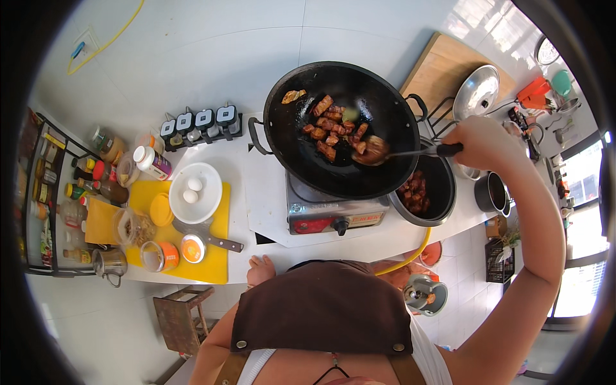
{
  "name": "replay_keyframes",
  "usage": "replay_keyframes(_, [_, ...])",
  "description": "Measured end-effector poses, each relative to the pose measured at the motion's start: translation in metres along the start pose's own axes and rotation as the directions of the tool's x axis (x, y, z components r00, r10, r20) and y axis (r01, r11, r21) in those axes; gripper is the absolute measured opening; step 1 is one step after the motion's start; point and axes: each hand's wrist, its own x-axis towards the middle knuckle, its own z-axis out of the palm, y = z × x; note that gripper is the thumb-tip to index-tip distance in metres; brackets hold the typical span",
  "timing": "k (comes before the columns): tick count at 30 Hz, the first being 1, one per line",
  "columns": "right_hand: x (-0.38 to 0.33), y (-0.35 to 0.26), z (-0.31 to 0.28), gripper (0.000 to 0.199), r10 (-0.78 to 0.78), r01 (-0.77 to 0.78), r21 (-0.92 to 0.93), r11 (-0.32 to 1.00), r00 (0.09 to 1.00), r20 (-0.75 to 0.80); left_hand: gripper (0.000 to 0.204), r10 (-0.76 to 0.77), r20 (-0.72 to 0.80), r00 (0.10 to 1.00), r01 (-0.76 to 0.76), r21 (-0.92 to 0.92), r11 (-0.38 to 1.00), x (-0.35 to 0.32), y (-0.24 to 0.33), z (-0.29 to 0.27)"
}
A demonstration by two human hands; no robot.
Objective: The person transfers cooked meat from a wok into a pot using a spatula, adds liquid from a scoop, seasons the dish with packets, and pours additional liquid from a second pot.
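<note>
In the head view, the right hand (471,140) is raised to the right of a large black wok (282,138), its grip clenched round the dark handle of a spatula (410,153). The spatula's metal shaft crosses the wok's right rim, and its brownish, blurred blade lies inside among browned, glossy meat pieces (333,125). Most of the pieces cluster in the middle of the wok; a paler one (293,96) sits apart on the upper left wall. The wok stands upright on a portable gas stove (308,221), which rests on the white desk (234,170).

The left hand (260,270) lies at the front edge of the desk, below the stove's left corner; its grip is released, with nothing in it.

Just right of the stove, partly under the wok's rim, a dark pot (445,192) contains more reddish-brown meat (414,194). To the left, a white bowl (213,204) with two eggs (194,184) rests on a yellow cutting board (213,273), near a knife (224,244) whose handle points right. Behind the bowl, beside the wall, is a row of four seasoning jars (205,122).
</note>
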Motion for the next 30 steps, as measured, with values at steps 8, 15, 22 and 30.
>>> replay_keyframes(8, [0.047, -0.033, 0.111, 0.045, 0.056, 0.118, 0.483, 0.868, 0.942, -0.330, 0.047, 0.031, -0.061, 0.998, -0.029, 0.027, 0.999, 0.002, -0.002, 0.005])
replay_keyframes(15, [0.052, -0.062, 0.135, 0.043, 0.133, 0.168, 0.628, 0.760, 0.905, -0.404, 0.048, 0.031, -0.057, 0.998, -0.030, 0.023, 0.999, 0.007, -0.008, 0.011])
replay_keyframes(22, [0.038, -0.055, 0.141, 0.043, 0.168, 0.166, 0.650, 0.742, 0.892, -0.419, 0.054, 0.045, -0.017, 0.999, -0.045, 0.029, 0.999, -0.003, -0.004, -0.002])
replay_keyframes(30, [-0.004, -0.035, 0.136, 0.041, 0.204, 0.135, 0.713, 0.688, 0.907, -0.369, 0.056, 0.060, -0.042, 0.997, -0.059, 0.021, 0.998, -0.003, -0.004, 0.005])
